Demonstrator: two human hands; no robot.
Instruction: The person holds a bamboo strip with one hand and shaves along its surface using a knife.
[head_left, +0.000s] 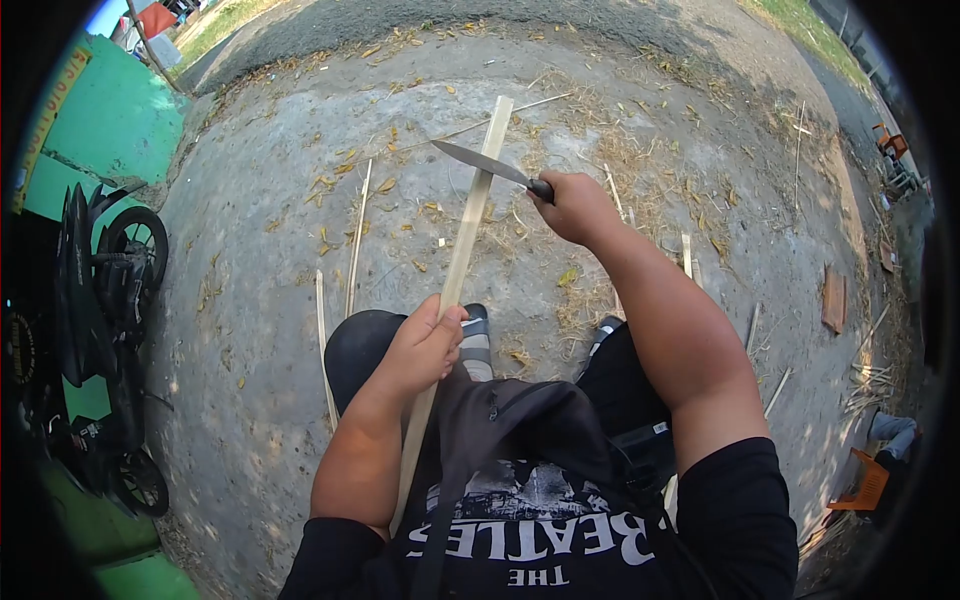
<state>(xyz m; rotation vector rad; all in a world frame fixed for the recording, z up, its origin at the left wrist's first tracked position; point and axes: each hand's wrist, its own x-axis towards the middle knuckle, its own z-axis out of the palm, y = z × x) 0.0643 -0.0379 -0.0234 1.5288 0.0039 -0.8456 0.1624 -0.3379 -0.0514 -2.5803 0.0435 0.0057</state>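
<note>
My left hand (420, 348) is wrapped round a long pale strip, which looks like split bamboo or wood (466, 238). The strip slants from beside my body up and away, its far end above the ground. In my right hand (575, 208) is a knife (485, 162), gripped by its dark handle with the blade pointing left. The blade lies across the strip near its far end; whether it cuts into it I cannot tell.
Thin strips (359, 235) lie on the concrete ground (250, 250) among dry leaves and shavings. A motorcycle (110, 350) stands at the left by a green wall (125, 110). On the right are a brick-coloured block (834, 300) and an orange chair (862, 485) by a partly visible person.
</note>
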